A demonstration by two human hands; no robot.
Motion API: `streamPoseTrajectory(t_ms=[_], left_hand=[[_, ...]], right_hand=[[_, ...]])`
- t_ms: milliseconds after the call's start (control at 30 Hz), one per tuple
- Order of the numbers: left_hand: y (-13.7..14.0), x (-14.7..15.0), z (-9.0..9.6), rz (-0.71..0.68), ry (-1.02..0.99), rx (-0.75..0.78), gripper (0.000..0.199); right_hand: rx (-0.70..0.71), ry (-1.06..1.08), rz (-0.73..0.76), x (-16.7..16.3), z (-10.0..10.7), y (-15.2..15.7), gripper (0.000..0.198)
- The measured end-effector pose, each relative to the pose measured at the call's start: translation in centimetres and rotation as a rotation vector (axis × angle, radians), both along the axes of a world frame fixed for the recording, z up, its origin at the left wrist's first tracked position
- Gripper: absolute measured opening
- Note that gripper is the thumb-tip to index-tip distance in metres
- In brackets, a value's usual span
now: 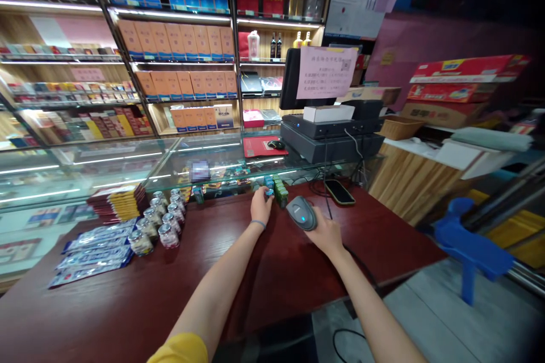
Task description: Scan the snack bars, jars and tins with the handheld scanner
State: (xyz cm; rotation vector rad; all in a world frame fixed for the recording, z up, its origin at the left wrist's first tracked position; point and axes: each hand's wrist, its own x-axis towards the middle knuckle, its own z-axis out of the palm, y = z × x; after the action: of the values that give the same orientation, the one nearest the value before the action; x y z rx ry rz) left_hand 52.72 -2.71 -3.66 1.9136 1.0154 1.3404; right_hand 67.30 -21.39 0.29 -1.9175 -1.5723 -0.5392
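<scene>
Filling the back wall, tall shelves (183, 63) carry rows of boxes (174, 39), mostly orange w/ some blue & red. Below, a glass case (119, 160) runs along the far side of the dark-red desk (213, 272); a black till (319, 144) stands toward its R end, w/ a monitor (290, 82) above & a pink sheet (323, 88) on that. Blue stool (472, 244) sits on the floor, R of the desk. Far L on the desk: a spread of silver-blue packets (96, 255), w/ a stack of maroon & yellow packs (121, 203) behind. R hand (327, 235) has its fingers wrapped round a grey scanner (301, 210), blue light lit on top, above the desk approx. mid-way along. Phone (339, 192) lies R of the scanner, near the till. Lidded jars (169, 234) stand in two rows beside the packets. Green packs (280, 191) line up btwn L hand (260, 209) & scanner, near the glass. Smallest: a blue pack (269, 193) at the near end of this group, L hand's fingers pinched on it.
</scene>
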Motion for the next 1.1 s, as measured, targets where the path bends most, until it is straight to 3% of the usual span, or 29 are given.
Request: streamPoseTrajectory(t_ms=[233, 467, 600, 833, 1100], left_hand=[[-1.1, -4.0, 1.6, -0.114, -0.375, -0.216, 0.034], [-1.3, -12.3, 2.9, -0.26, -0.717, -0.574, 0.059], [-1.0, -17.2, 3.1, -0.277, -0.81, -0.729, 0.058], [-0.7, -22.8, 1.4, -0.228, -0.819, -0.731, 0.044], [-0.5, -23.4, 0.3, -0.217, -0.892, -0.737, 0.045]], right_hand=[[0.012, 0.003, 0.063, -2.1, 0.5, 1.1, 0.027], [0.038, -0.025, 0.135, -6.3, 0.2, 3.5, 0.035], [0.046, -0.022, 0.223, -9.1, -0.1, 4.6, 0.034], [-0.002, -0.074, 0.442, -13.5, -1.7, 5.1, 0.039], [-0.11, -0.22, 0.591, -15.3, -3.0, 3.9, 0.053]])
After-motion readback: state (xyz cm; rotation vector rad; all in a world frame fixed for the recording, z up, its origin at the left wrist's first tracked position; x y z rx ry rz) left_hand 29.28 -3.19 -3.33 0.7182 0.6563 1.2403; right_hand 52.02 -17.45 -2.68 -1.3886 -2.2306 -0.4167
